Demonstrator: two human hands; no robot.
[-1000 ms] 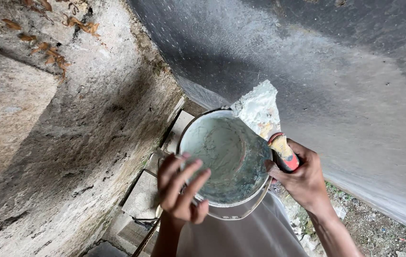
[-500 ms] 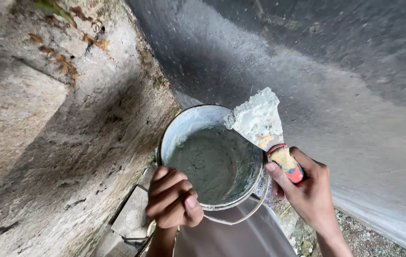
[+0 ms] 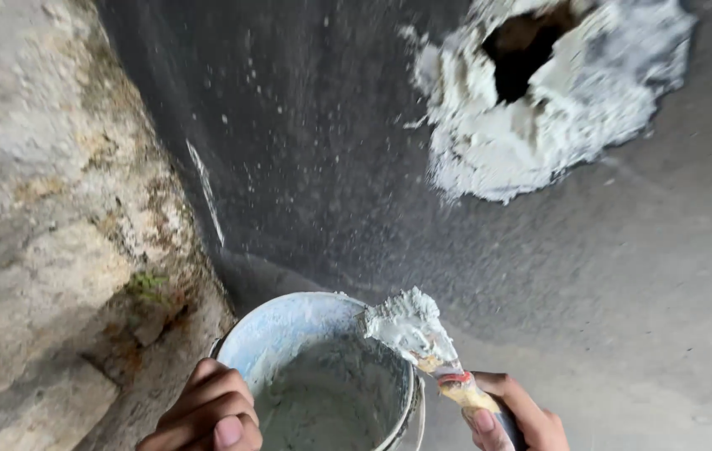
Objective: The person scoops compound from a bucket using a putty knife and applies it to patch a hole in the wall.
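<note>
Holding the bucket [image 3: 323, 376] rim in curled left hand [image 3: 210, 413] fingers, the right hand [image 3: 510, 418] grips a loaded knife [image 3: 419, 338] just above it — filler up; next likely needs pressing into the hole [image 3: 531, 50], well above.

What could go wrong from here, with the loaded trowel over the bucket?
1. The wet plaster heaped on the trowel in the right hand could slide off short of the patch around the hole.
2. The left hand grips the bucket only at its rim, so it might tip.
3. The dark wall is already speckled; more spatter seems likely.
</note>
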